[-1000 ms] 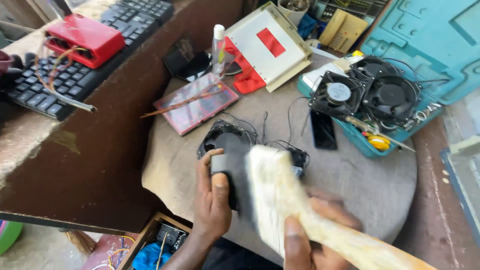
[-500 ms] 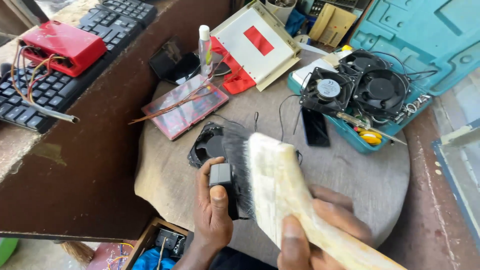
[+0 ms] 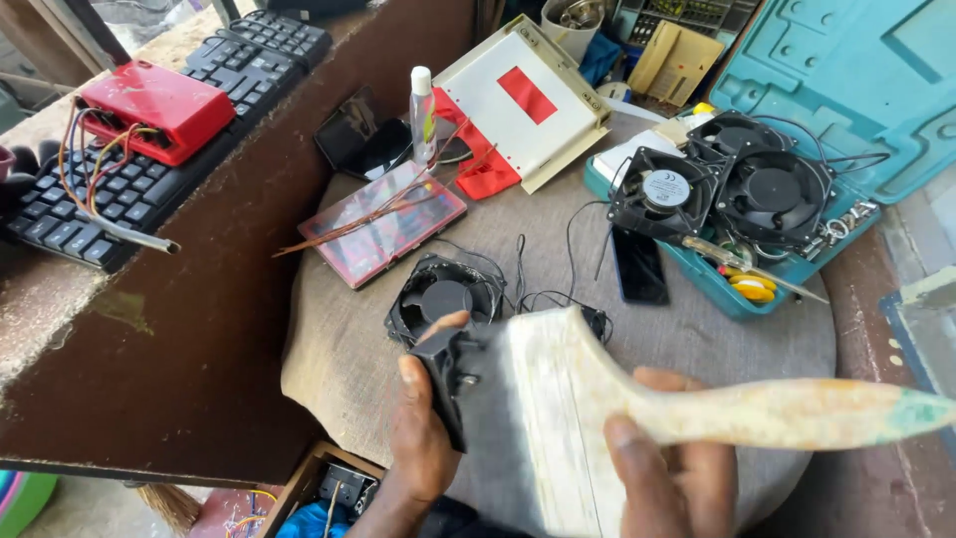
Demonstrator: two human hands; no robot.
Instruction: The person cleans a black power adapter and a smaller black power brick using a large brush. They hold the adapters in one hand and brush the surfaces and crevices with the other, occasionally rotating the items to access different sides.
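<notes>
My left hand (image 3: 423, 428) grips a small black cooling fan (image 3: 445, 374), held on edge just above the round table (image 3: 697, 339). My right hand (image 3: 672, 468) holds a wide pale paintbrush (image 3: 597, 399) by its handle. The brush's bristles press against the fan's face and hide most of it. A second black fan (image 3: 443, 296) with loose wires lies flat on the table just beyond the held one.
Two more fans (image 3: 732, 189) rest in an open teal toolbox (image 3: 846, 80) at right, with a phone (image 3: 638, 265) beside it. A red parts case (image 3: 383, 219), a small bottle (image 3: 423, 115) and a white-and-red box (image 3: 518, 95) lie behind. Keyboards (image 3: 149, 169) and a red box (image 3: 154, 108) sit on the left ledge.
The brush has swept across the held fan, and both hands have shifted a little right and lower in view. The fan stays gripped in my left hand.
</notes>
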